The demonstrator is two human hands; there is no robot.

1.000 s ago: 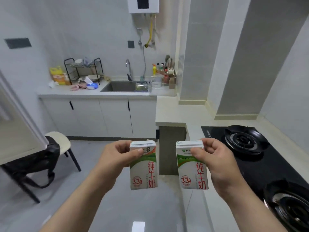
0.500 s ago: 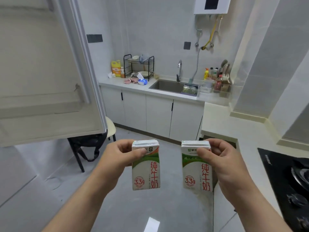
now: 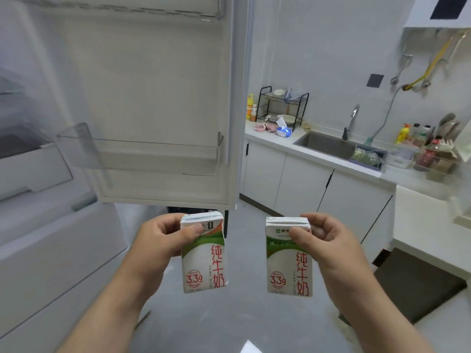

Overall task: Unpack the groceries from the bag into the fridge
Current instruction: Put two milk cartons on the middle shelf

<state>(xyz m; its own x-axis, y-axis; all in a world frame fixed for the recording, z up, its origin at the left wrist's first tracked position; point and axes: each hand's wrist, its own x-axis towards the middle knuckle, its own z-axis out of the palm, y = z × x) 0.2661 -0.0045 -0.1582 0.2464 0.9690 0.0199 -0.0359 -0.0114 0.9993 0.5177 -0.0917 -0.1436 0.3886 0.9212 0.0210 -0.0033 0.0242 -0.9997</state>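
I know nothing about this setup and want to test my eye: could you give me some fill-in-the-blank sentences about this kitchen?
The left hand pinches the left carton and the right hand the right carton, each near its ____. Both cartons show the figure ____. The fridge door stands ____.
Missing words: top; 3.3g; open.

Soft, even, cool-white light; faint shadows. A glare patch shines on the glossy grey floor (image 3: 251,349) at 6 o'clock. Blur smears the white fridge interior (image 3: 30,154) at 9 o'clock. Print on the white-and-green left milk carton (image 3: 204,253) and right milk carton (image 3: 289,256) reads sharp.
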